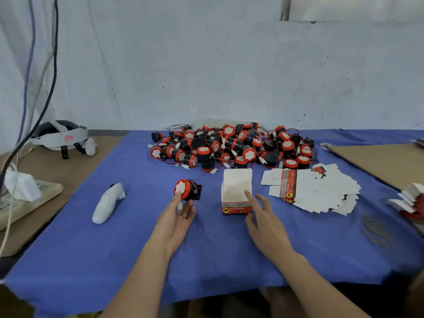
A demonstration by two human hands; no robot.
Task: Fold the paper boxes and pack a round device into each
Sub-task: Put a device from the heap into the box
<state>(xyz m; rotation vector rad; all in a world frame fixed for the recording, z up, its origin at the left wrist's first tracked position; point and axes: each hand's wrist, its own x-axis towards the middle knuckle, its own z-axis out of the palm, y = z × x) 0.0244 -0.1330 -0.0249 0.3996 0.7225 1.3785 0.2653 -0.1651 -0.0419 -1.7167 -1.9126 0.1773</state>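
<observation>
A folded paper box (236, 193) stands upright on the blue cloth with its top flap raised and its mouth open. My right hand (263, 216) is at its front right corner, thumb against the box's lower side and index finger stretched over the rim. My left hand (179, 214) holds a round red-and-black device (187, 189) to the left of the box, fingers curled under it with its white connector in the palm. A large pile of the same devices (231, 145) with red wires lies behind the box.
A fanned stack of flat box blanks (321, 191) lies to the right, with more blanks (410, 203) at the right edge. Rubber bands (212, 242) lie near the front. A white controller (107, 203) rests left; a headset (62, 136) and a power strip (23, 198) sit beyond.
</observation>
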